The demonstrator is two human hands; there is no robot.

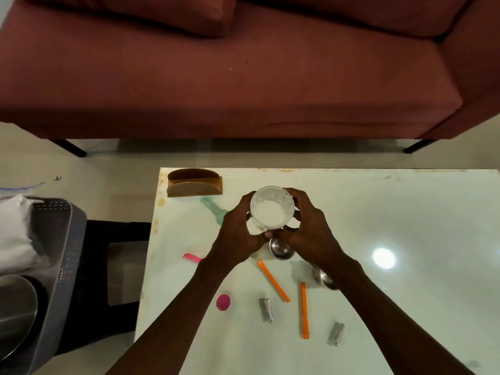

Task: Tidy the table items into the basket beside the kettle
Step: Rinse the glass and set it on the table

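Frosted clear plastic, round and open-topped, the small container point(272, 207) sits at the centre of the frame, held between both hands above the pale glossy table point(405, 239). Its inside looks white and cloudy; whether that is residue or contents cannot be told. No writing can be read on it or on anything else.

Both forearms reach up from the bottom edge. The left hand point(238, 234) curls its fingers round the container's left side, and the right hand point(308, 228) wraps the right side, the thumbs meeting beneath it.

Just below the hands a small steel bowl point(281, 249) stands on the table, and a second steel bowl point(326, 277) shows partly under the right forearm. Lower centre lie two orange plastic strips point(273, 281), two short silver batteries point(267, 309) and a round pink lid point(223, 302). A pink clip point(191, 257) lies left of the left wrist, a teal plastic tool point(213, 209) lies above it, and a brown wooden napkin holder point(194, 183) stands at the table's upper left corner.

At the left edge of the frame, a grey perforated plastic basket point(67, 239) holds white plastic bags point(15, 234) and a steel vessel point(16, 315). A maroon sofa point(243, 77) fills the top.
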